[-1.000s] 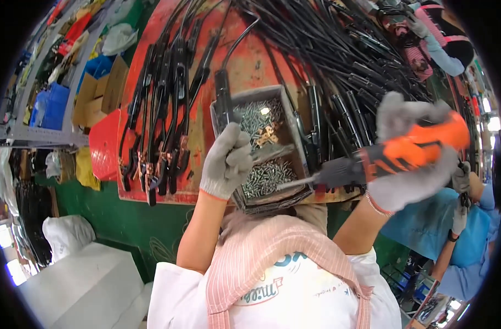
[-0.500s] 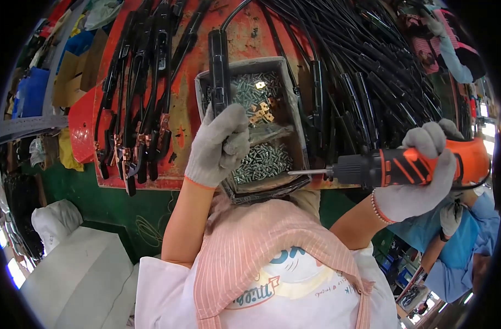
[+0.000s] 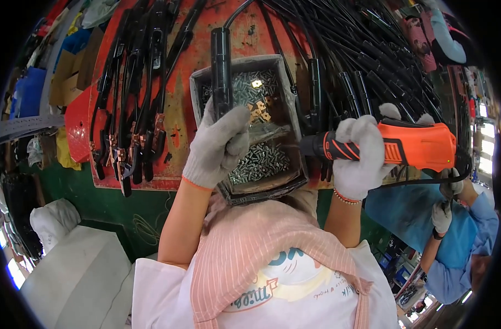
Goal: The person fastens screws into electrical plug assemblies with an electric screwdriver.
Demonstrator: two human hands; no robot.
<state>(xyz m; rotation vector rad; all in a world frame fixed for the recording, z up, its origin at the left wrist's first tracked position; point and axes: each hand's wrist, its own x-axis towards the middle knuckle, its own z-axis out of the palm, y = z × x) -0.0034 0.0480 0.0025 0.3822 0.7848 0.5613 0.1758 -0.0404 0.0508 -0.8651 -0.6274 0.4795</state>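
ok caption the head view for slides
Grey-gloved left hand grips black tubular handle, right hand holds orange-black power tool, by rectangular grey box of silvery screws.

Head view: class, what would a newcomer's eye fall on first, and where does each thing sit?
Probably the bright orange-and-black power tool, gripped in the gloved right hand at right of centre. Next, the box of metal screws between the hands, and the black handle upright in the picture, in the gloved left hand.
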